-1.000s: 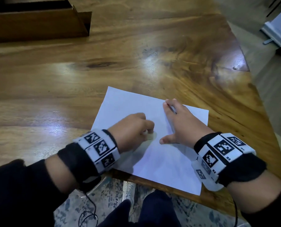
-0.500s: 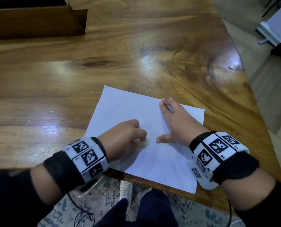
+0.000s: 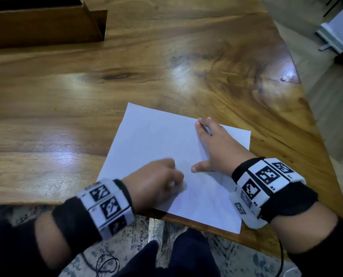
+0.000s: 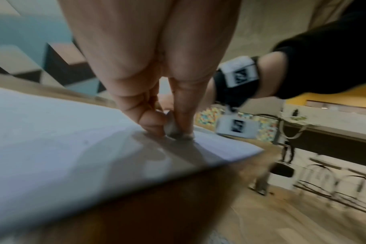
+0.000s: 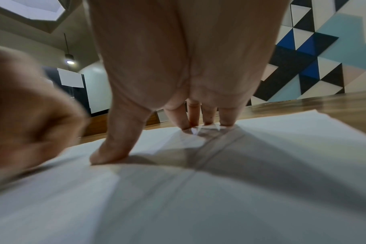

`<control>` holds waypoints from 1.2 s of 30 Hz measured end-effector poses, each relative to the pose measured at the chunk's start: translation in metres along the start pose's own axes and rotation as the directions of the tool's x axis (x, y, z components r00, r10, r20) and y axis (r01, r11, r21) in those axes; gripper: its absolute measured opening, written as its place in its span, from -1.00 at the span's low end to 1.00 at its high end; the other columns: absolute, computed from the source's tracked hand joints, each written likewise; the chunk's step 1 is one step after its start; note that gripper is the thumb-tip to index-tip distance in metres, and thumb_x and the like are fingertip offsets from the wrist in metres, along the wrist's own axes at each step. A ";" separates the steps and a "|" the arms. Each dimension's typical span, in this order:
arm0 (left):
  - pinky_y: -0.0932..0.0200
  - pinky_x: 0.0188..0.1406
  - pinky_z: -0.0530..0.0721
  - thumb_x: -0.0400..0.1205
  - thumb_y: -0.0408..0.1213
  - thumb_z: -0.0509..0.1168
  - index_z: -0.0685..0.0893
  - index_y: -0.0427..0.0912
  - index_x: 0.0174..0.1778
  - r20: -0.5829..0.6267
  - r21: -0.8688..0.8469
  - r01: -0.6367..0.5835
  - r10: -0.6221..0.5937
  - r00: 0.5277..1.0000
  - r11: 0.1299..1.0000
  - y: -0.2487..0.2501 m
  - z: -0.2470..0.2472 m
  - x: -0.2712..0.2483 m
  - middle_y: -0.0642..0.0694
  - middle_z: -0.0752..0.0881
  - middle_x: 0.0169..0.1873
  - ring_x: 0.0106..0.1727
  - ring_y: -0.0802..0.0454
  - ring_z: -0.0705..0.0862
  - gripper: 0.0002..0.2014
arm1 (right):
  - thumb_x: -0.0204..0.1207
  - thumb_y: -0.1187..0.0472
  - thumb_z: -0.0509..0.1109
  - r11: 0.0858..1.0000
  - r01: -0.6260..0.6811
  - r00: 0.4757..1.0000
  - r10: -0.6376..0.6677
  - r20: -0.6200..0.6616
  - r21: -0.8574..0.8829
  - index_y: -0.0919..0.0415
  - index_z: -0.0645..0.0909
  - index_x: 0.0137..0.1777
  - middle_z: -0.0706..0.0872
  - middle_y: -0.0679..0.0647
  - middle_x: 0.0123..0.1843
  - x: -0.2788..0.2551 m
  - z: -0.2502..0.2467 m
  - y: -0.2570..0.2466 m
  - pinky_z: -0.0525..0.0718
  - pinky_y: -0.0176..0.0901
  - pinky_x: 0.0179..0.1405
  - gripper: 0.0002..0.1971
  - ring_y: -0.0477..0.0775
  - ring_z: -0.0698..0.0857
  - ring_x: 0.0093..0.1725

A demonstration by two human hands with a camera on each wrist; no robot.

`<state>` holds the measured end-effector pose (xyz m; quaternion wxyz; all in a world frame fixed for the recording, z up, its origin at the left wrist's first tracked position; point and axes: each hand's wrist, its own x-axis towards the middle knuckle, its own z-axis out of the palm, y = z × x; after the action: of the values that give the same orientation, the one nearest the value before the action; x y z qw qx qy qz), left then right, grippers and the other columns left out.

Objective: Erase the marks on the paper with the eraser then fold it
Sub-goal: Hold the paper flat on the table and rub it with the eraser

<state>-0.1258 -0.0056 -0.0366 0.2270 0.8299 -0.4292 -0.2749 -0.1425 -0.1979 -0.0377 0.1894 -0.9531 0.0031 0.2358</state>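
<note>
I am in the rubbing stage, by my reckoning: my left hand (image 3: 154, 182) is curled tight round the small pale eraser (image 3: 178, 185), pinching it between thumb and fingertips with its end pressed onto the paper (image 3: 158, 136), near the sheet's near left part. My right hand (image 3: 212, 148) lies flat and spread on the same sheet, its fingers (image 5: 207, 115) straight and pressing near the far right edge, thumb out toward the eraser, so it pins the paper and grips nothing. The paper lies flat on the wooden counter (image 3: 86, 96), close to the near edge, with one corner about at the edge. A thin dark line runs across the sheet under my right palm in the right wrist view, and I take it for a pencil mark still to be rubbed out, though the blur there leaves me unsure whether it is a mark or a crease. The rest of the sheet looks mostly plain from above, so I judge the erasing partly done; the folding has not begun, for the sheet is unfolded. Counting: one sheet of paper, one eraser, two hands at work, and one open wooden box (image 3: 42, 23) at the far left of the counter, well apart from the sheet.
</note>
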 end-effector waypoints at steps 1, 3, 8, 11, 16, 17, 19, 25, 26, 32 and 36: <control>0.27 -0.31 0.43 0.48 -0.23 0.28 0.65 -0.08 -0.35 0.063 -0.012 0.000 0.001 0.998 1.000 0.002 0.003 -0.009 0.00 0.46 -0.32 -0.32 -0.09 0.61 -0.89 | 0.32 -0.14 0.55 1.000 -0.001 1.000 0.001 0.001 0.004 0.21 -0.20 0.67 -0.17 -0.01 0.68 0.000 0.000 0.000 -0.09 -0.25 0.59 0.17 0.03 -0.23 0.67; 0.26 -0.26 0.53 0.44 -0.38 0.32 0.69 -0.08 -0.33 0.128 -0.023 -0.013 0.016 0.992 1.000 0.001 0.003 -0.013 0.03 0.46 -0.29 -0.28 -0.08 0.64 -0.89 | 0.32 -0.14 0.55 1.000 -0.003 1.000 0.003 0.003 0.008 0.21 -0.20 0.67 -0.17 -0.01 0.68 -0.001 0.000 0.000 -0.09 -0.24 0.59 0.17 0.03 -0.23 0.67; 0.14 -0.10 0.52 0.49 -0.32 0.26 0.71 -0.16 -0.09 -0.040 0.024 0.039 -0.038 0.998 0.999 0.003 -0.014 0.028 -0.16 0.56 -0.15 -0.07 -0.18 0.62 -0.84 | 0.32 -0.16 0.54 1.000 0.002 1.000 -0.002 -0.004 -0.013 0.22 -0.20 0.67 -0.16 0.01 0.68 0.000 0.000 -0.001 -0.06 -0.21 0.63 0.17 0.04 -0.22 0.67; 0.14 -0.15 0.52 0.50 -0.21 0.21 0.68 -0.18 -0.27 -0.064 0.040 -0.010 0.013 0.998 0.999 -0.002 -0.003 0.015 -0.13 0.54 -0.28 -0.24 -0.12 0.58 -0.83 | 0.32 -0.17 0.54 1.000 -0.002 1.000 0.002 0.003 -0.015 0.22 -0.20 0.67 -0.16 0.01 0.68 0.000 0.001 0.000 -0.05 -0.18 0.64 0.17 0.04 -0.23 0.68; 0.18 -0.21 0.63 0.44 -0.31 0.30 0.74 -0.10 -0.30 0.123 -0.013 0.002 -0.001 0.992 1.000 0.001 -0.002 -0.010 0.01 0.52 -0.26 -0.22 -0.07 0.67 -0.89 | 0.33 -0.16 0.53 1.000 0.002 1.000 -0.002 0.007 -0.010 0.21 -0.22 0.67 -0.19 0.00 0.68 -0.001 0.000 -0.001 -0.07 -0.19 0.64 0.17 0.05 -0.24 0.68; 0.19 -0.22 0.61 0.44 -0.26 0.27 0.74 -0.12 -0.28 0.101 0.005 -0.006 0.006 0.995 1.000 0.000 -0.007 -0.001 -0.04 0.54 -0.26 -0.22 -0.13 0.68 -0.86 | 0.33 -0.16 0.53 1.000 0.003 1.000 -0.003 0.005 -0.013 0.21 -0.22 0.67 -0.19 0.00 0.68 -0.001 0.000 0.000 -0.07 -0.20 0.63 0.17 0.05 -0.23 0.68; 0.14 -0.17 0.57 0.47 -0.28 0.26 0.72 -0.17 -0.20 0.002 0.032 0.009 -0.009 1.000 0.999 -0.001 -0.016 0.020 -0.19 0.59 -0.20 -0.16 -0.22 0.65 -0.86 | 0.33 -0.16 0.53 1.000 0.004 1.000 -0.004 0.002 -0.009 0.21 -0.21 0.67 -0.19 -0.01 0.68 -0.001 0.000 0.000 -0.07 -0.21 0.62 0.17 0.03 -0.24 0.67; 0.09 -0.23 0.58 0.52 -0.21 0.25 0.63 -0.16 -0.31 0.020 -0.018 0.040 -0.040 0.999 0.999 -0.004 -0.007 -0.001 0.00 0.46 -0.35 -0.23 -0.24 0.62 -0.86 | 0.33 -0.16 0.54 1.000 0.000 1.000 0.000 0.001 -0.001 0.20 -0.20 0.67 -0.18 -0.02 0.68 -0.001 0.001 0.001 -0.06 -0.22 0.61 0.17 0.02 -0.23 0.67; 0.14 -0.26 0.56 0.51 -0.23 0.28 0.62 -0.14 -0.35 0.052 0.015 0.018 -0.019 0.998 1.000 -0.004 -0.002 -0.011 0.02 0.47 -0.35 -0.26 -0.20 0.63 -0.87 | 0.33 -0.16 0.54 1.000 0.000 1.000 0.000 0.001 -0.003 0.20 -0.21 0.67 -0.18 -0.02 0.68 -0.001 0.000 0.000 -0.05 -0.22 0.62 0.17 0.02 -0.23 0.67; 0.14 -0.20 0.59 0.42 -0.15 0.13 0.72 -0.15 -0.22 0.053 0.008 0.002 -0.003 0.999 1.000 -0.008 -0.017 0.006 -0.14 0.58 -0.21 -0.18 -0.15 0.64 -0.73 | 0.33 -0.17 0.52 1.000 0.005 1.000 -0.005 0.005 -0.020 0.21 -0.22 0.67 -0.19 -0.01 0.68 0.000 0.000 0.000 -0.07 -0.21 0.62 0.17 0.04 -0.24 0.67; 0.00 -0.18 0.58 0.50 -0.09 0.13 0.67 -0.14 -0.25 0.030 0.025 0.066 -0.067 0.997 0.997 -0.006 -0.018 0.001 -0.17 0.54 -0.22 -0.21 -0.20 0.62 -0.74 | 0.33 -0.18 0.53 1.000 0.001 1.000 -0.001 0.006 -0.016 0.20 -0.22 0.67 -0.19 -0.02 0.68 0.001 0.002 0.001 -0.05 -0.19 0.64 0.17 0.03 -0.25 0.67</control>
<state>-0.1102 -0.0009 -0.0275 0.2011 0.8422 -0.4079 -0.2897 -0.1428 -0.1986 -0.0399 0.1821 -0.9539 0.0000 0.2386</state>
